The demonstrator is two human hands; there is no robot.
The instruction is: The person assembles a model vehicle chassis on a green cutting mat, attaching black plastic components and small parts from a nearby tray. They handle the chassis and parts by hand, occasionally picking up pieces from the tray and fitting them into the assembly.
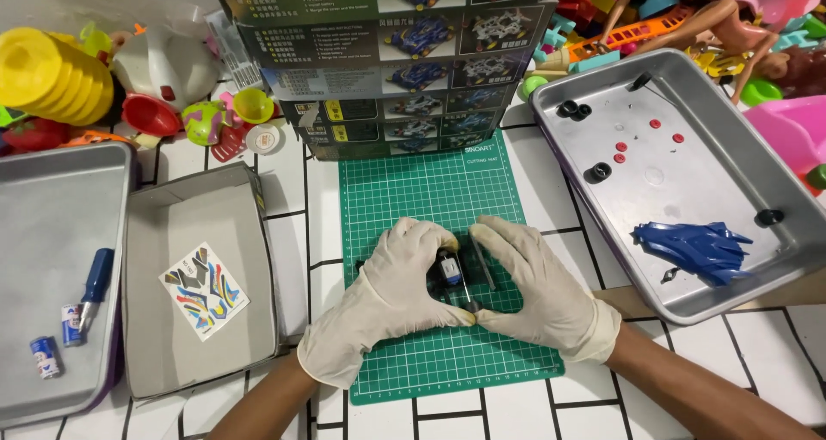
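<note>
The left hand [387, 298], in a pale latex glove, is curled closed around the left side of a small black toy car chassis [453, 278], with its thumb tip meeting the right thumb at the near end of the chassis. The right hand [538, 289], gloved the same way, grips the right side of the chassis with its fingers bent over the far end. The chassis sits low between both palms, on or just above a green cutting mat [447, 199] with a printed grid; contact with the mat cannot be confirmed. A blue-and-white part is visible in the middle of the chassis, and a thin metal rod lies along its right side. Beyond the mat stands a stack of printed model-kit boxes [387, 61]. To the right, a metal tray [757, 259] holds a blue car body shell [693, 249], several black wheels [597, 172] and small red parts [619, 152]. To the left, an open cardboard box lid [163, 320] contains a sticker sheet [203, 289]. Further left, a second metal tray [43, 233] holds a blue-handled screwdriver [93, 287] and two small batteries [45, 356]. Assorted plastic toys [52, 74] lie along the far edge of the table.
</note>
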